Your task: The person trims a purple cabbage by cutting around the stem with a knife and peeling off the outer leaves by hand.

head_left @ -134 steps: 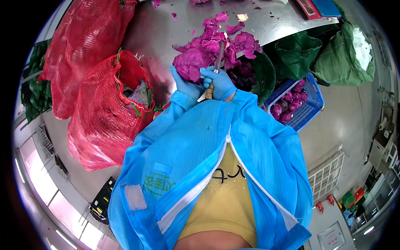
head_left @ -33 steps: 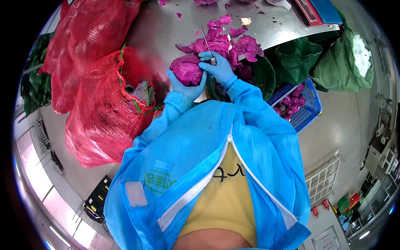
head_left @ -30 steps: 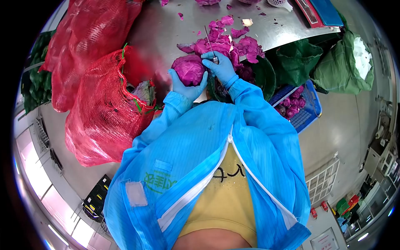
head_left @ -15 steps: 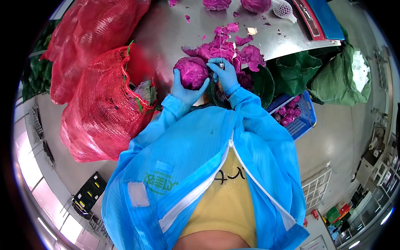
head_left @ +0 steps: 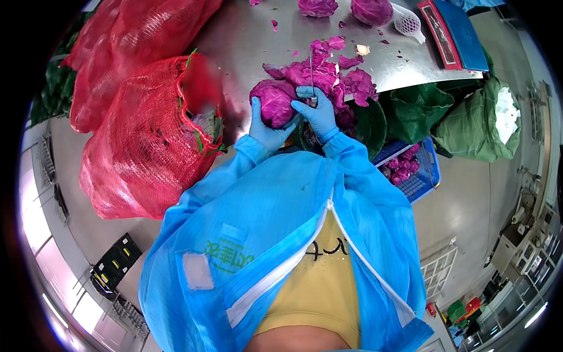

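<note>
At steel tbl [head_left: 252, 47], near edge, L hand [head_left: 271, 132] cups cabbage [head_left: 274, 101], R hand [head_left: 320, 115] grips knife [head_left: 314, 102] just right of it, blade pointing far; prob. mid-trim, next calls for angling blade to cabbage.

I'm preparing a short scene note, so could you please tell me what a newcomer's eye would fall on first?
Probably the bulging red mesh sacks at the view's left. Next, the purple cabbage in the left hand, upper middle, with the right hand holding a knife beside it.
</note>
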Tool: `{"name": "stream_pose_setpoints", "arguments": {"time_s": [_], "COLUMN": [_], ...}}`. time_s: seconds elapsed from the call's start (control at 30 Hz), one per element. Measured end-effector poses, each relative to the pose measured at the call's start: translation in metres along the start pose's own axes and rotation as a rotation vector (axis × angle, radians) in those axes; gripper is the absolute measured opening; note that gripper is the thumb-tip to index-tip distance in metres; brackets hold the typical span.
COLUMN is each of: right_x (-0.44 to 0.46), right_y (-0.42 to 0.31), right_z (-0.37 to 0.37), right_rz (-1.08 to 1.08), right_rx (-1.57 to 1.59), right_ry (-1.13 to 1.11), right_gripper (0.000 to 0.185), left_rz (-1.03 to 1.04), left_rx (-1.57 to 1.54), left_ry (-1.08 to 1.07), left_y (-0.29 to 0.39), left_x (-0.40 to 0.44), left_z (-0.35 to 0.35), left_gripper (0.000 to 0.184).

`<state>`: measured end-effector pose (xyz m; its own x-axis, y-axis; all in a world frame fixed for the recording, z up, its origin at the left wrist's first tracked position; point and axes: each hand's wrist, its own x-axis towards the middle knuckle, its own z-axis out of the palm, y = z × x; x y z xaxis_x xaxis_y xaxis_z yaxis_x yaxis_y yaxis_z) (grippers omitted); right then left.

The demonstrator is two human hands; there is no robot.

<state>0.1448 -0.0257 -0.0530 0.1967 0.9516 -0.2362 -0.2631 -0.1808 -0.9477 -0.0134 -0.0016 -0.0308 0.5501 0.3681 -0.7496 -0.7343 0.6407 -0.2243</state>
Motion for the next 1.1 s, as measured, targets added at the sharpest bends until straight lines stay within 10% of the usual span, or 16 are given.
{"name": "stream_pose_setpoints", "arguments": {"time_s": [0.2,0.37,1.1], "right_x": [-0.005,-0.017,-0.015], "right_y": [0.001,-0.020,-0.002], "right_z": [0.005,0.010,0.004], "right_rz": [-0.019,-0.328,-0.407], "right_rx": [0.027,-0.777,-0.561], "right_ry": [0.075,0.220,0.261], "right_gripper": [0.045,0.023,0.019], "left_rz": [0.181,0.159,0.152], "left_rx": [0.066,0.098,-0.091], "left_ry": [-0.060,-0.030,0.087], "left_y": [-0.008,-0.007,-0.003], "left_x": [0.001,-0.003,-0.009], "left_z": [0.009,0.018,0.038], "left_gripper": [0.085,0.079,0.082]}}
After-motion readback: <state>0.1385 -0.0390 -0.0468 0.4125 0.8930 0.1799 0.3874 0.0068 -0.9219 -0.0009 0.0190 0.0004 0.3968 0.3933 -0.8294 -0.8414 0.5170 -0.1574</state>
